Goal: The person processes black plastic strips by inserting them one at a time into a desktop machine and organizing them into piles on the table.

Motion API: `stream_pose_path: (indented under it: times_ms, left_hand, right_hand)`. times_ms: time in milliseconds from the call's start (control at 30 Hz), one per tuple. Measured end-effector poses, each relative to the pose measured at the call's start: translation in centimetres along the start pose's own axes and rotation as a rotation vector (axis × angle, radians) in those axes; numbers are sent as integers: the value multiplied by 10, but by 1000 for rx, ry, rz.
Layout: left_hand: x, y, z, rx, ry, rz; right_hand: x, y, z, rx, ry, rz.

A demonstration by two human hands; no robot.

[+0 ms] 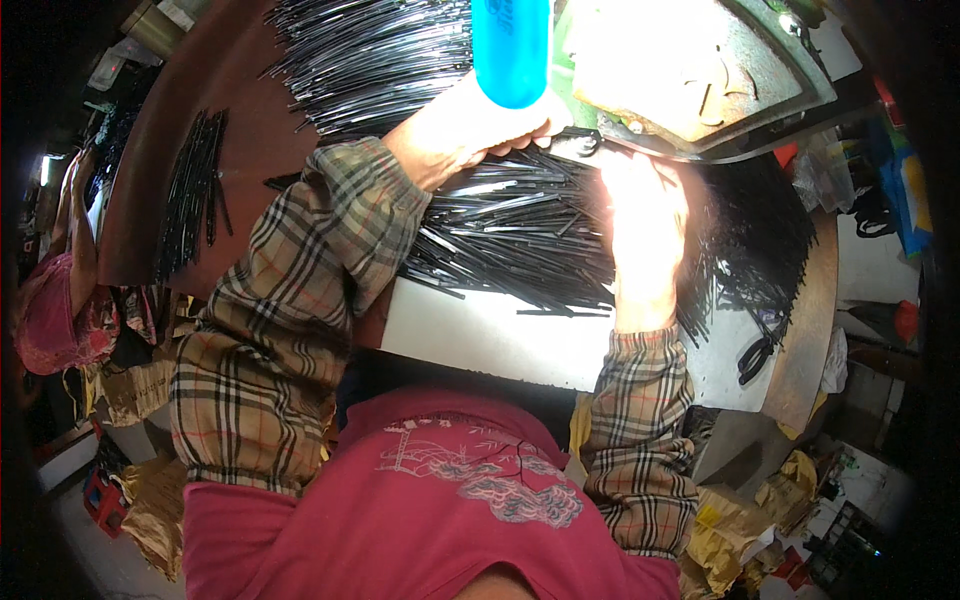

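Note:
My left hand (pixel 470 125) reaches over a pile of thin black strips (pixel 510 230), its fingers curled closed beside a small black piece (pixel 577 143). A bright blue cylinder (pixel 511 50) stands in front of part of this hand. On the other side of the black piece is my right hand (pixel 648 225), its fingers bent inward. Strong glare washes out both hands, so what they pinch cannot be made out. The strips lie loosely across a white board (pixel 470 335) in front of me.
A brightly lit machine plate (pixel 690 70) with a dark curved edge stands at the far right. More black strips lie in a large bundle (pixel 380 60) behind, a small bundle (pixel 195 185) at left and a dark heap (pixel 760 230) at right. Another person (pixel 65 300) is at the left.

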State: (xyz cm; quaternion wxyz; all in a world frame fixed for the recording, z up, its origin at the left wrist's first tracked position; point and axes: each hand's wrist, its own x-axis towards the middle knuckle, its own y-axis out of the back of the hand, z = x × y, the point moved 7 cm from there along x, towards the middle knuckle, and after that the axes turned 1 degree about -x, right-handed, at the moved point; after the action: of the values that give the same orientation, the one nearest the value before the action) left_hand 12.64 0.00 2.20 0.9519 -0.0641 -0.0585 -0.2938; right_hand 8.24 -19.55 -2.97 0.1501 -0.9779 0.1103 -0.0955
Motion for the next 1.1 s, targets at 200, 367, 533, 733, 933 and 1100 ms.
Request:
stream_pose_path:
  times_ms: [200,367,533,733,933,1100]
  left_hand:
    - [1,9,-8,99,125,19]
    - [6,9,-14,3,-17,-44]
    - [9,2,-17,-74,-41,-58]
    - [-21,24,-7,119,18,131]
    - [-79,-22,28,-82,320,367]
    - [-130,-39,19,-315,152,554]
  right_hand:
    - [0,-6,-1,72,12,-24]
    - [1,-8,-5,66,41,-56]
    - [0,-7,-17,-63,67,-31]
    - [-6,-15,-8,387,-230,-71]
    - [-74,-19,-48,246,-297,-127]
    - [-112,-23,-60,-37,-265,-361]
